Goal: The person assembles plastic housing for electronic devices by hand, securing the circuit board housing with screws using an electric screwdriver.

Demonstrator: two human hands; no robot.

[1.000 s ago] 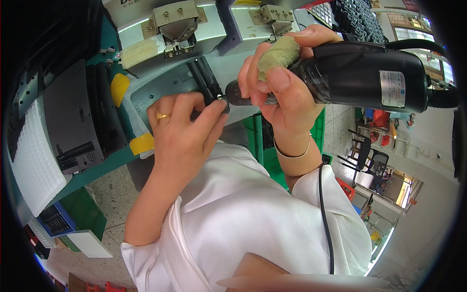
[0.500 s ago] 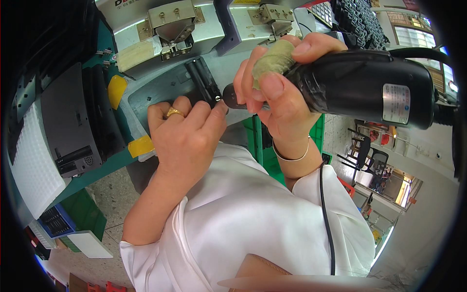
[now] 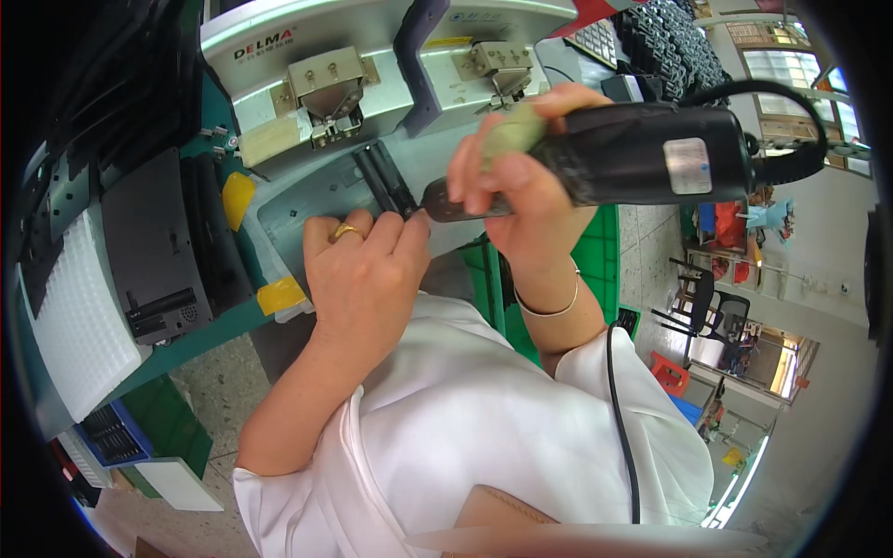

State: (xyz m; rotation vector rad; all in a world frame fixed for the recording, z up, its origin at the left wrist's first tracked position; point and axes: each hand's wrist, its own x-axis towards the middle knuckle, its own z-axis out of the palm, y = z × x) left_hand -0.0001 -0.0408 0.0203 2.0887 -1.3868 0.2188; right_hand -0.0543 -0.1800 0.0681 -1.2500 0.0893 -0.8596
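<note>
An electric screwdriver (image 3: 651,153) with a black body is gripped in my right hand (image 3: 535,191), which is slightly smeared by motion. A pale greenish wrap (image 3: 514,133) is on one of that hand's fingers. The driver lies nearly level, its front end pointing left toward my left fingertips. My left hand (image 3: 363,265), wearing a gold ring, has its fingers bent and pressed on the near edge of a dark flat plastic panel (image 3: 302,209). A black tube-like part (image 3: 383,177) runs along the panel's right side. The driver's tip meets the near end of this part; the exact contact is hidden.
Behind the panel stands a metal machine (image 3: 372,93) with two dispensing heads. Yellow pieces (image 3: 237,198) sit at the left. Further left are a dark housing (image 3: 153,242) and a white ribbed tray (image 3: 74,316). Green crates (image 3: 595,260) stand below the bench at right.
The view has shifted a little, so the bench sits lower and further right. The screwdriver's body has moved left and now lies more level. My left hand stays on the panel.
</note>
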